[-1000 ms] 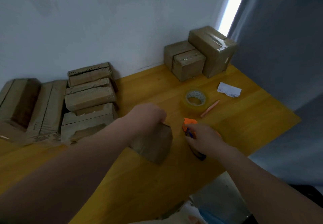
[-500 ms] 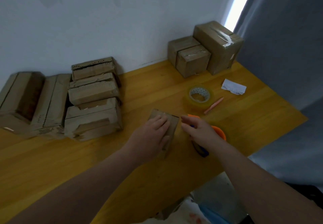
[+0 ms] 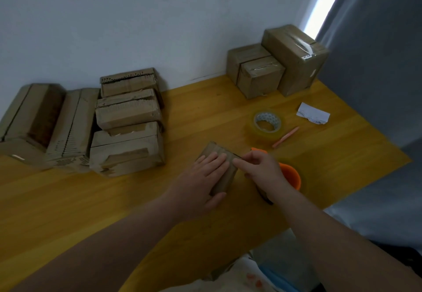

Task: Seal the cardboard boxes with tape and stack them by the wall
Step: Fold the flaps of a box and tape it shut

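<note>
Sealed boxes (image 3: 294, 59) stand far right on the yellow desk (image 3: 331, 154) by the wall, worn boxes (image 3: 127, 132) far left. Near centre lies the small box (image 3: 225, 182), with the left hand (image 3: 201, 184) flat and relaxed on top. The right hand (image 3: 262, 170) touches the box's right edge with a forefinger; I cannot tell whether it grips the orange dispenser (image 3: 291, 175) beneath.

A yellow wooden counter (image 3: 68, 200) is stretching across the view, its grain running left to right. A crumpled scrap of white paper (image 3: 313, 116) is lying near its right edge, and a pinkish-orange pen (image 3: 286, 137) is lying tilted just on the near side of it, apart from it. A grey curtain (image 3: 376, 52) is hanging at the right, with a strip of daylight (image 3: 324, 4) glowing along its left edge. White cloth (image 3: 228, 278) is showing below the counter's near edge.
</note>
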`<state>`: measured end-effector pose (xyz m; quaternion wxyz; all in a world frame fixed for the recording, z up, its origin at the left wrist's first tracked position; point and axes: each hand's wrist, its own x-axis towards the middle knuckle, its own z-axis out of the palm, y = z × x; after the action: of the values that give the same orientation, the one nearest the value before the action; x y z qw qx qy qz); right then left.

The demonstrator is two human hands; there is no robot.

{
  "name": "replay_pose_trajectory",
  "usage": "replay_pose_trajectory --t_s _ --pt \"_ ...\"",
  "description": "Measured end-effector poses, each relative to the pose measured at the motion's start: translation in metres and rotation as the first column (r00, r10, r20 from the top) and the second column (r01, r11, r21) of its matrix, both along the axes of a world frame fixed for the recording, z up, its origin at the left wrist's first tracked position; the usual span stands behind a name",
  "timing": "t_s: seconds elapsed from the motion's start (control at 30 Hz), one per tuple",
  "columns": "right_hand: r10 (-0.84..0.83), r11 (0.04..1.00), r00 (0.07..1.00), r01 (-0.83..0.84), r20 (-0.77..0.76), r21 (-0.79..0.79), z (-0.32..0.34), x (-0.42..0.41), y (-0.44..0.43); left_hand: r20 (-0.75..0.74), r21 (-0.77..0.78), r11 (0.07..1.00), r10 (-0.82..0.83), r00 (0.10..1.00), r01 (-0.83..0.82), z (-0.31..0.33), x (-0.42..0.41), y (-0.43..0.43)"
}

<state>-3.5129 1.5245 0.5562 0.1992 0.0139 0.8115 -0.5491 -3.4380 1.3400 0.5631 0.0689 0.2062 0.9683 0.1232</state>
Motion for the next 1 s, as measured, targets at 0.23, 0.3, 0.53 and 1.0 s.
replay_pose_trajectory --t_s 0.23,0.3,0.53,1.0 --pt "-0.021 0.991 0.963 0.055 -0.268 0.120 0.001 0.002 -0.012 0.001 0.035 0.999 0.002 1.000 -0.002 0.001 0.000 0.001" --pt "-0.005 0.984 0.948 0.061 -0.317 0.167 0.000 0.001 -0.012 -0.002 0.033 0.999 0.003 1.000 -0.003 0.001 0.000 0.002" --pt "0.077 0.962 0.919 0.034 -0.386 0.272 0.001 -0.001 -0.012 -0.001 0.036 0.999 0.002 1.000 -0.002 0.004 -0.002 0.002" --pt "0.237 0.910 0.919 -0.097 -0.314 0.404 0.028 -0.023 -0.033 -0.289 0.167 0.949 0.308 0.907 -0.269 0.011 -0.005 -0.004"
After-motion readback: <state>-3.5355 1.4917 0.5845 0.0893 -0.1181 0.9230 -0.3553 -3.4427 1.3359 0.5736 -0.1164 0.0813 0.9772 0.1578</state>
